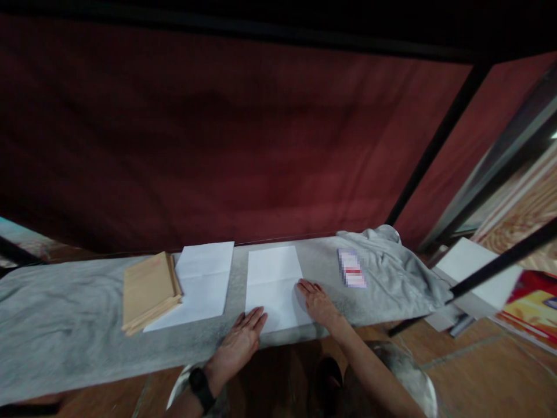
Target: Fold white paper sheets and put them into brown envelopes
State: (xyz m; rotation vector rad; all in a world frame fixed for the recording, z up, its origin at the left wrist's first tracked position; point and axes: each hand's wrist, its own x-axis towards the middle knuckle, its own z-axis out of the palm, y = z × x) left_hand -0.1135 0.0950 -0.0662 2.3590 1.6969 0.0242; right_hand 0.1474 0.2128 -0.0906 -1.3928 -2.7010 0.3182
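Note:
A white sheet of paper (273,278) lies flat on the grey felt-covered table (65,313), showing a faint crease across its middle. My left hand (242,339), with a black watch on the wrist, rests flat and open at the sheet's near left corner. My right hand (317,302) lies flat and open on the sheet's right edge, fingers pointing away from me. Neither hand holds anything.
A second white sheet (201,284) lies to the left, partly under a stack of tan envelopes (148,290). A small blurred card (351,268) sits on the rumpled grey cloth (391,267) at the right. A dark red curtain hangs behind the table.

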